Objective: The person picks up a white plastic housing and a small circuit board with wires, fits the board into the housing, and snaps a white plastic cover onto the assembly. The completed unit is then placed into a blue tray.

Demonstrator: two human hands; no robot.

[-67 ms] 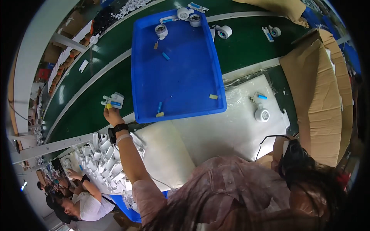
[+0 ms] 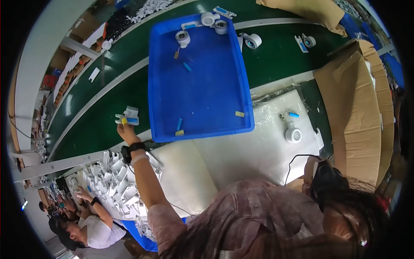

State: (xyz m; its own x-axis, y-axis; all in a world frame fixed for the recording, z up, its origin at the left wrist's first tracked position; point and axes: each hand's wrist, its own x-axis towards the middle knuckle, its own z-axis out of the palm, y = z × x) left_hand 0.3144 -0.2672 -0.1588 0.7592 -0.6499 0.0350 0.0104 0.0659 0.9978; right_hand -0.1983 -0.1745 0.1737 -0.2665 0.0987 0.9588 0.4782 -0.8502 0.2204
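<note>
Stretched out to the left, my left hand (image 2: pixel 127 133) has its fingers closed on a white plastic shell (image 2: pixel 132 113) with a blue cylindrical battery (image 2: pixel 132 121), over the green belt. A yellow cover sits on one fingertip. Beside this hand stands a large blue tray (image 2: pixel 200 95). My right hand (image 2: pixel 310 168) is low at the right, mostly hidden behind a black device (image 2: pixel 330 176), and its fingers do not show. Ahead of it, a small white fan head (image 2: pixel 293 134) with a wired blue battery (image 2: pixel 293 115) lies on a white foam sheet (image 2: pixel 254 151).
White shells (image 2: pixel 120 177) lie heaped at the left. The tray holds fan heads (image 2: pixel 183 39) and loose blue batteries. More fan parts (image 2: pixel 252 41) rest on the green belt (image 2: pixel 280 47). Cardboard (image 2: pixel 358 112) stands at the right. Another person (image 2: pixel 99 228) works at the lower left.
The white shell at my left fingers has turned slightly, and the battery lies more level. The whole view has shifted a little. My right arm stays low at the right.
</note>
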